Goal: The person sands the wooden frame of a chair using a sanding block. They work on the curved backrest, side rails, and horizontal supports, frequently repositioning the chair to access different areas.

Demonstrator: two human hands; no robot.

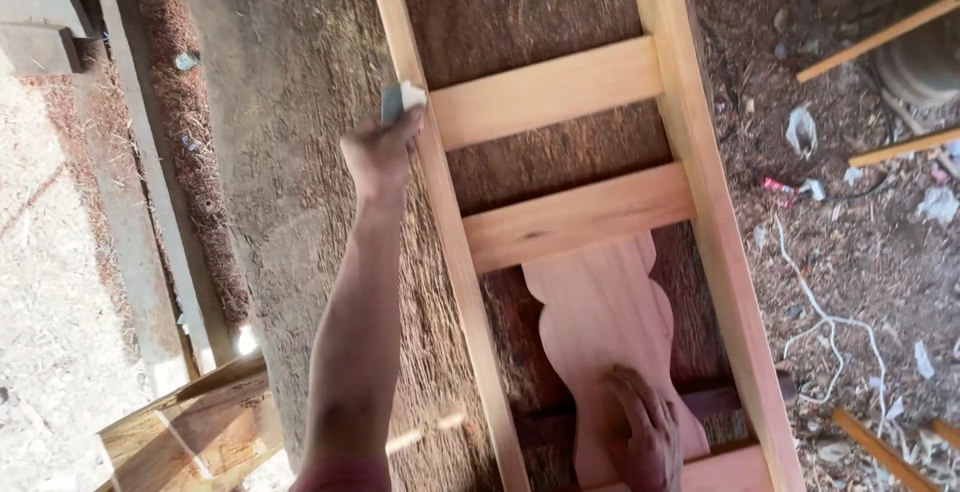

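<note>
2 crossbars (560,152) span the frame (700,152); carved panel (600,322) below them.

The left arm is stretched forward, its grip (383,152) closed on a sanding block (402,100) at the wooden frame's (455,242) left rail. The right hand (640,432) is laid flat, fingers spread, inside the frame.

No signs, labels or screens show here. The only packaging is litter on the dirt floor at the right side: a small red wrapper (778,186) lying flat just beside the wooden frame's right rail, a crumpled whitish wrapper (801,130) a little farther up, and another pale scrap (938,204) near the right edge (too crumpled to tell its kind).
</note>
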